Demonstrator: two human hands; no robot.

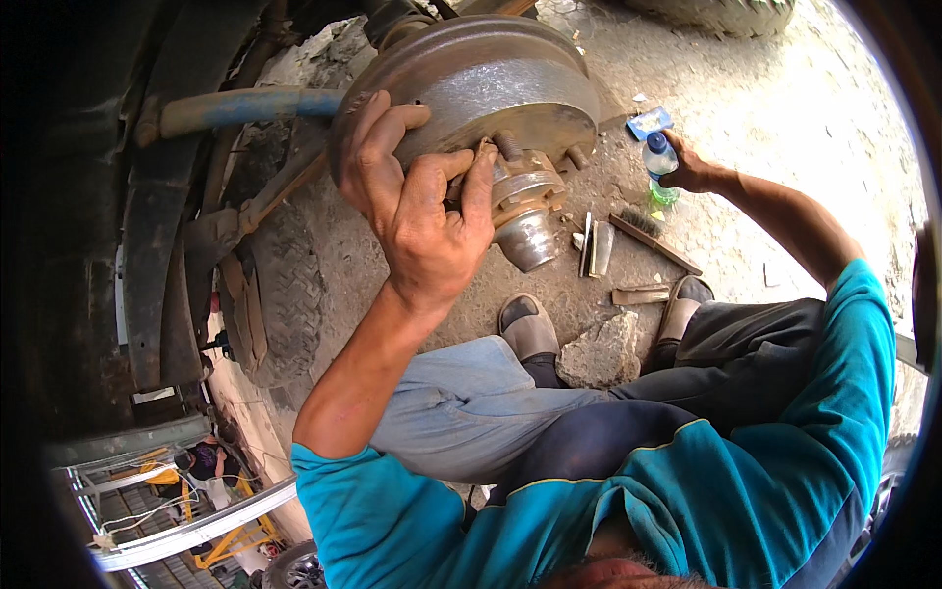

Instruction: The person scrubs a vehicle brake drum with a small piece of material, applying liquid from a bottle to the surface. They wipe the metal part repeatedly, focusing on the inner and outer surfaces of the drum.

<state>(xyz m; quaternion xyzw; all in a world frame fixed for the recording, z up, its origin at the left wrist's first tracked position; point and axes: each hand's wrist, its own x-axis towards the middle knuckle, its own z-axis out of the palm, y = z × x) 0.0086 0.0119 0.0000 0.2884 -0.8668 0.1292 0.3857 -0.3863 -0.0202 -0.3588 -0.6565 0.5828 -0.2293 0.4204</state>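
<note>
My left hand (427,206) rests against a worn brake drum (508,81), its thumb and index finger pinched on something small beside a threaded wheel stud (507,145); what they pinch is mostly hidden. Below the studs a metal hub (526,235) sticks out of the drum's face. Out to the right, my right hand (688,163) is closed around a clear plastic bottle (660,163) with a blue cap and some green liquid low in it. A small blue packet or box (650,123) lies just beyond the bottle.
A wire brush (655,239), metal strips (600,249) and a rock (602,353) lie on the ground near my feet. Vehicle suspension parts and a blue tube (250,110) fill the left side. A tyre (721,15) is at the top; another person (210,464) is far off, lower left.
</note>
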